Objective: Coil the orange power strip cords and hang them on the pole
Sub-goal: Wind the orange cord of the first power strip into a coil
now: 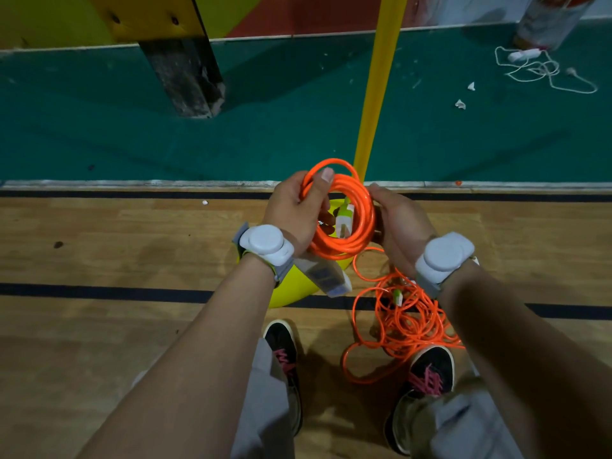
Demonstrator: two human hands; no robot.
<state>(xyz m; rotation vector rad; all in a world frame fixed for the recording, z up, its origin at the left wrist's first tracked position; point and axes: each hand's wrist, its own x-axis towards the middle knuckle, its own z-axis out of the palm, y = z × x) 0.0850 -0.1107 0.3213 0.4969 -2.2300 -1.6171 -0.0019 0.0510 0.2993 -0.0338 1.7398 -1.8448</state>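
Observation:
My left hand [296,208] grips the left side of a coiled orange cord [356,238], thumb over the top loops. My right hand [395,223] curls round the coil's right side. A white and green plug [345,220] sits inside the ring of the coil. The power strip body [326,276] hangs below my left wrist. A second orange cord [402,321] lies tangled on the wooden floor by my right shoe. The yellow pole [376,87] rises just behind the coil from its yellow base [291,288].
A white power strip with its cord [538,66] lies on the green floor at the far right. Paper scraps [460,104] lie nearby. A dark wooden post [185,77] stands at the back left. My shoes [283,346] stand on the wood floor.

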